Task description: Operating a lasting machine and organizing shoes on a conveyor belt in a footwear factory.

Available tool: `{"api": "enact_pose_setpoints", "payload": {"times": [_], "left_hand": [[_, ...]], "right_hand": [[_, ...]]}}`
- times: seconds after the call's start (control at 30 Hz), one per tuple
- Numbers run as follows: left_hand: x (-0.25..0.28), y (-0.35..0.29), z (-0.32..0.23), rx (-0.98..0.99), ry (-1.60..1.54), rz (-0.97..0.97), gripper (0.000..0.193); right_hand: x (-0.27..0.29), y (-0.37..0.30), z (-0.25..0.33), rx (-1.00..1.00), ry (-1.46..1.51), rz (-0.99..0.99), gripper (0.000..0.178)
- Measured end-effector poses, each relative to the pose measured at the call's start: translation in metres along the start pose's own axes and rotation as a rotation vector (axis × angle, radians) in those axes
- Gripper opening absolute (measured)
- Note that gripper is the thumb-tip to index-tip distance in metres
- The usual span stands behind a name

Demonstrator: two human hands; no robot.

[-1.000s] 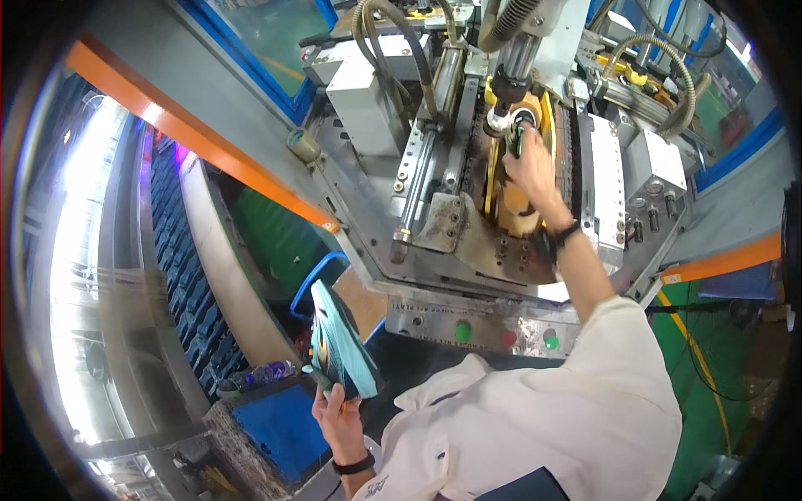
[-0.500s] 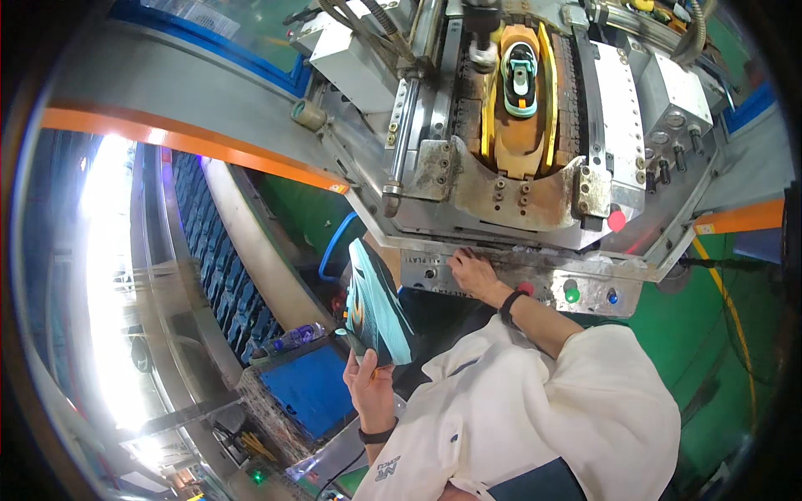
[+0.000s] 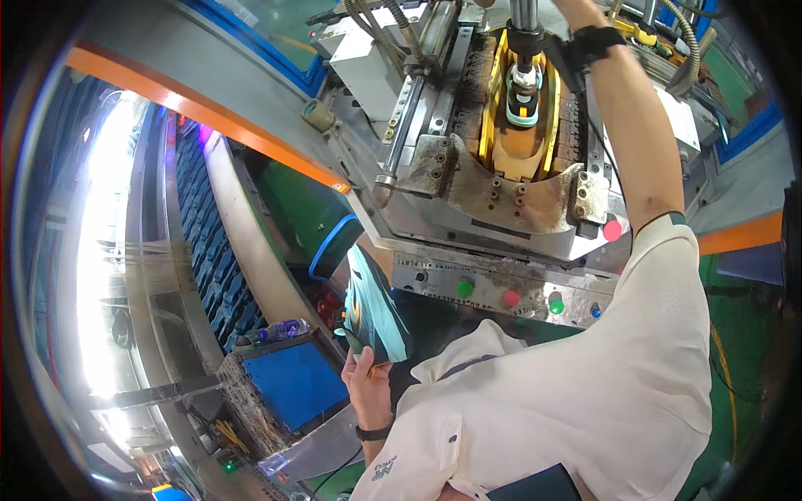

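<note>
My left hand (image 3: pixel 365 377) grips a teal and dark sports shoe (image 3: pixel 373 305) by its heel end, fingers closed, with the pale blue sole side facing right. The shoe hangs upright to the left of the machine's front panel. My right arm stretches up over the right of the machine, and my right hand (image 3: pixel 578 12) is cut off by the top edge, so its fingers are hidden. Below and left of that hand, another shoe (image 3: pixel 523 118) with a pale blue rim sits between yellow side pads (image 3: pixel 551 125). A metal press shaft (image 3: pixel 525 54) stands down over it.
The front panel (image 3: pixel 434 282) carries green, red and blue buttons. Left of it are a blue-topped box (image 3: pixel 298 384), a purple-tinted bottle (image 3: pixel 284 331) and a blue hose (image 3: pixel 327 246). An orange bar (image 3: pixel 209 117) edges the machine frame.
My right hand has left the front panel and reached up to the top of the machine. The press shaft has come down onto the shoe there. My left hand keeps its shoe nearly still.
</note>
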State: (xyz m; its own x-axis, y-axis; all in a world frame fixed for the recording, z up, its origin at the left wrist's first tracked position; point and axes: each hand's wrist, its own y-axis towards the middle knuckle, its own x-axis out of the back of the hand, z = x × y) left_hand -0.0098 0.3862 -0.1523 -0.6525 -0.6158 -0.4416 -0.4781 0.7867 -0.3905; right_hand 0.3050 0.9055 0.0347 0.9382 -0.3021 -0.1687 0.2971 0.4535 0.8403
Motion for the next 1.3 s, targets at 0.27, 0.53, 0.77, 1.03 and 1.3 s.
{"api": "enact_pose_setpoints", "payload": {"times": [0.27,0.53,0.77,1.03,1.3], "left_hand": [[0.013,-0.056,0.018,-0.065,0.013,-0.181,0.034],[0.054,-0.109,0.03,-0.123,-0.089,-0.404,0.031],[0.152,-0.178,0.085,-0.107,-0.33,-0.725,0.032],[0.336,-0.24,0.131,-0.205,-0.585,-1.312,0.026],[0.576,-0.282,0.116,-0.389,-0.555,-1.536,0.027]], "right_hand": [[-0.011,0.003,-0.023,-0.377,-0.01,0.114,0.029],[-0.158,-0.179,0.054,-0.567,0.421,0.578,0.028],[-0.202,-0.236,0.138,-0.531,0.776,0.967,0.028],[-0.246,-0.219,0.131,-0.406,0.869,1.073,0.029],[-0.392,-0.3,0.492,0.493,0.409,1.11,0.034]]}}
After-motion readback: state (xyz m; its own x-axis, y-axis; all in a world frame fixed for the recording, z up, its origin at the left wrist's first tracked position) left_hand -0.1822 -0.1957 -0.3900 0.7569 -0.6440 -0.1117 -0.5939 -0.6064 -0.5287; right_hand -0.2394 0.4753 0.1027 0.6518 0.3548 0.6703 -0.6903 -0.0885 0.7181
